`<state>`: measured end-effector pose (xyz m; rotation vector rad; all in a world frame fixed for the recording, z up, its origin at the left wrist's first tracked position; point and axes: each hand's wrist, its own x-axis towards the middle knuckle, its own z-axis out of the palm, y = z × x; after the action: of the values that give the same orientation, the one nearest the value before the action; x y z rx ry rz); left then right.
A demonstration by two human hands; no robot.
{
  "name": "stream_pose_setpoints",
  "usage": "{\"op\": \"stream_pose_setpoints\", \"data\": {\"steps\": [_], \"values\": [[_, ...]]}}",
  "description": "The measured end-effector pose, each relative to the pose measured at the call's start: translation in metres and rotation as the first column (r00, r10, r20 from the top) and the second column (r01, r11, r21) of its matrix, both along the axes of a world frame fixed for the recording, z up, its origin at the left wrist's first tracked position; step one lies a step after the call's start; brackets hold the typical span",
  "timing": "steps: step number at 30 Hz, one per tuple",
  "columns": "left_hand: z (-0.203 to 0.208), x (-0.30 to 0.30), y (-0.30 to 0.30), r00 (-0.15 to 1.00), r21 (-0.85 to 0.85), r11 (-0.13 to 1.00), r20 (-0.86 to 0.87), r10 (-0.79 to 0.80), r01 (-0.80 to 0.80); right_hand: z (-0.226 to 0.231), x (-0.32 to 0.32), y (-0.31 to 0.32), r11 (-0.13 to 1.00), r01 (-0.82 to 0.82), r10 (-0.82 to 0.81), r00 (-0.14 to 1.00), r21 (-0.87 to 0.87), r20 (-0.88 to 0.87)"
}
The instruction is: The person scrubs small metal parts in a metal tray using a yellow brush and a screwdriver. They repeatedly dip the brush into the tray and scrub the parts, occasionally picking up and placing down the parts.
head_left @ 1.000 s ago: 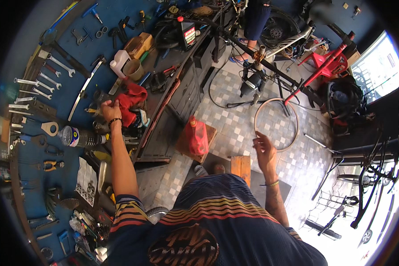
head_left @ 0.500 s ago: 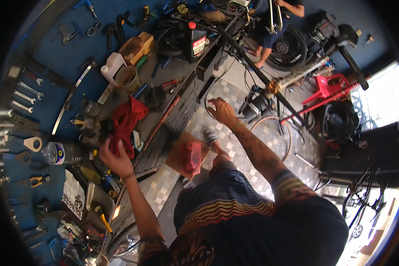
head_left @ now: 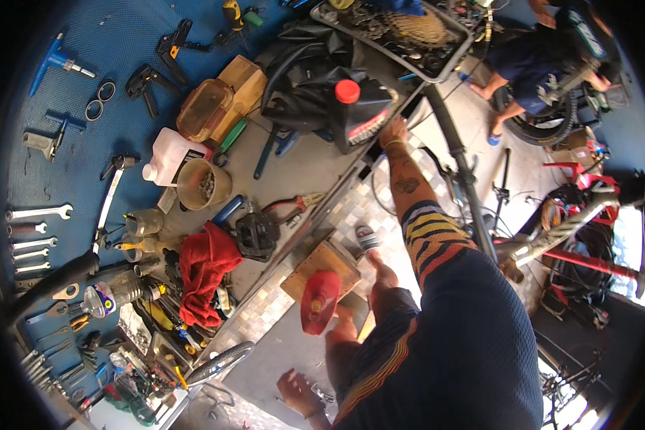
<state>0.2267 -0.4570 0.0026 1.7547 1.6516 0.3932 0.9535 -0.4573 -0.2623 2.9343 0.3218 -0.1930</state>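
My right arm reaches across to the bench, and my right hand (head_left: pixel 394 132) is at the bench edge, close beside a black bottle with a red cap (head_left: pixel 358 111). Its fingers are small and washed out, so whether they touch the bottle or the edge is unclear. Low in the picture, my left hand (head_left: pixel 297 393) hangs over the grey floor mat, fingers loosely bent and apart, nothing visible in it. A crumpled red cloth (head_left: pixel 206 269) lies on the bench, away from both hands. By my feet, a translucent red container (head_left: pixel 319 302) rests against a wooden box (head_left: pixel 330 266).
Wrenches (head_left: pixel 39 213) and other tools hang on the blue wall. A tub (head_left: pixel 204 183), a white jug (head_left: pixel 175 158) and red-handled pliers (head_left: pixel 292 204) are on the bench. A metal tray (head_left: pixel 448 61) is at its far end. Bicycle parts and another person (head_left: pixel 527 68) are far right.
My view has shifted along the bench and closer to it. My right hand has moved to the bench edge by the black bottle. My left hand has left the red cloth and dropped low.
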Motion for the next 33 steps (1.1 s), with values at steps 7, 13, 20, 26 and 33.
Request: {"op": "stream_pose_setpoints", "data": {"steps": [7,13,20,26,33], "values": [[0.019,-0.017,-0.004,0.983,-0.092,0.982,-0.099,0.154,-0.164,-0.057,0.067,0.008,0.988,0.014,-0.033,0.992,-0.151,-0.121],[-0.003,-0.011,-0.018,0.976,-0.122,0.979,-0.165,0.142,-0.164,-0.072,0.082,0.011,0.977,0.000,-0.033,0.988,-0.215,-0.149],[-0.004,0.001,-0.043,0.969,-0.127,0.970,-0.165,0.185,-0.207,-0.049,0.077,0.016,0.966,-0.024,-0.023,0.984,-0.257,-0.177],[-0.017,-0.048,-0.073,0.955,-0.148,0.946,-0.107,0.276,-0.290,-0.010,0.063,0.006,0.957,-0.028,-0.032,0.979,-0.288,-0.202],[-0.014,-0.065,-0.089,0.923,-0.220,0.900,-0.011,0.384,-0.376,0.045,0.009,-0.001,0.934,-0.046,-0.039,0.973,-0.354,-0.229]]}}
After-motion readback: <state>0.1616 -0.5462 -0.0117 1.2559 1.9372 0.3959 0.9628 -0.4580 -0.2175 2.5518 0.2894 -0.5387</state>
